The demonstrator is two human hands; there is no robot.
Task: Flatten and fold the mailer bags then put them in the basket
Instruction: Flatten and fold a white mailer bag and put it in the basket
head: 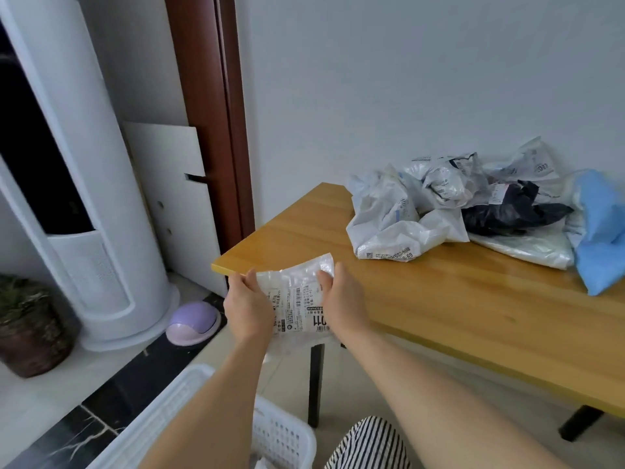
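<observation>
A clear-white mailer bag [297, 299] with a printed shipping label hangs over the near left corner of the wooden table [456, 309]. My left hand [248, 306] grips its left edge and my right hand [343, 299] grips its right edge, thumbs on top. A heap of crumpled mailer bags [436, 204], white, grey, black and one blue [598, 231], lies at the table's far right against the wall. The white perforated basket [280, 431] stands on the floor below my left forearm, partly hidden by it.
A tall white cylindrical appliance [84, 198] stands at left, with a purple object [194, 324] at its foot and a potted plant [33, 326] further left. A white board [176, 198] leans by the brown door frame [209, 113]. Striped fabric [368, 445] shows at the bottom.
</observation>
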